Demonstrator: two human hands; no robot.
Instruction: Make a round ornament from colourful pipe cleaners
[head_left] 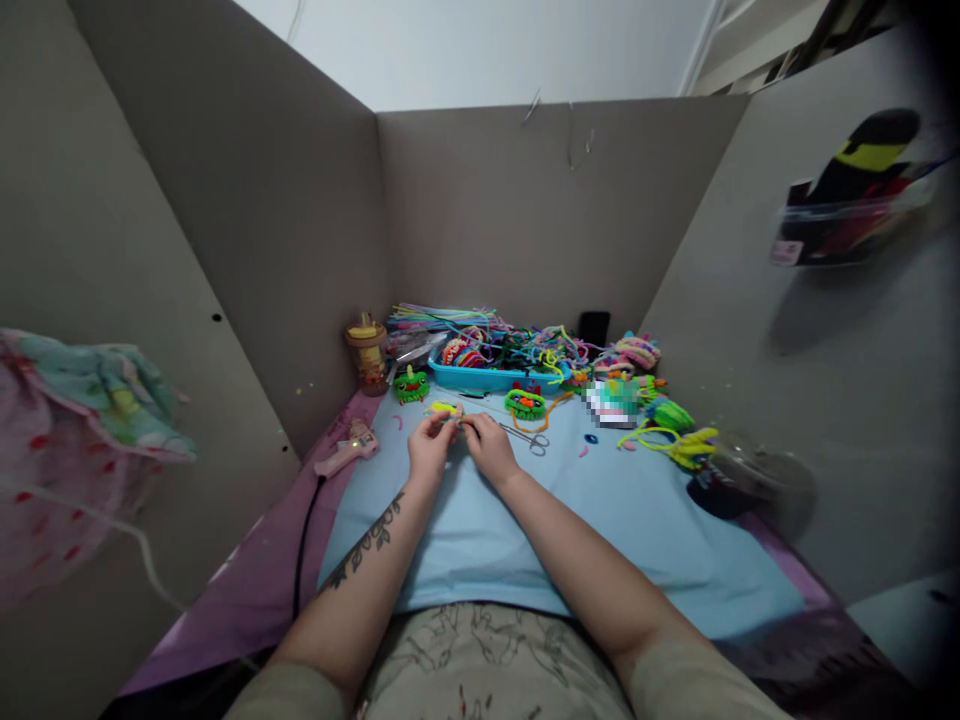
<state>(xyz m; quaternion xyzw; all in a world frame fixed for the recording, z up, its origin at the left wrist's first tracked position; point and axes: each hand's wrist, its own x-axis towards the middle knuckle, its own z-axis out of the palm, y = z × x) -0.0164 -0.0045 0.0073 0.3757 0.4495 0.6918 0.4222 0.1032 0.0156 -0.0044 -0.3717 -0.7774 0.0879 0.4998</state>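
Note:
My left hand (433, 440) and my right hand (489, 442) meet over the blue cloth, fingertips pinched together. What they hold between them is too small to make out. Just behind my left fingers shows a bright yellow fuzzy piece (441, 408); whether it is held or lies on the cloth, I cannot tell. Scissors (534, 440) lie right of my right hand. Beyond them sits a green fuzzy face figure (525, 404) with red tips and an orange strand (559, 408) beside it. A similar green figure (411, 386) stands behind my left hand.
A blue tray (495, 380) of tangled pipe cleaners spans the back. At left are a lidded cup (367, 355) and a pink glue gun (349, 450) with a black cord. To the right lie yellow strands (694, 448) and a dark container (724, 485). Grey panels (525, 220) enclose the table.

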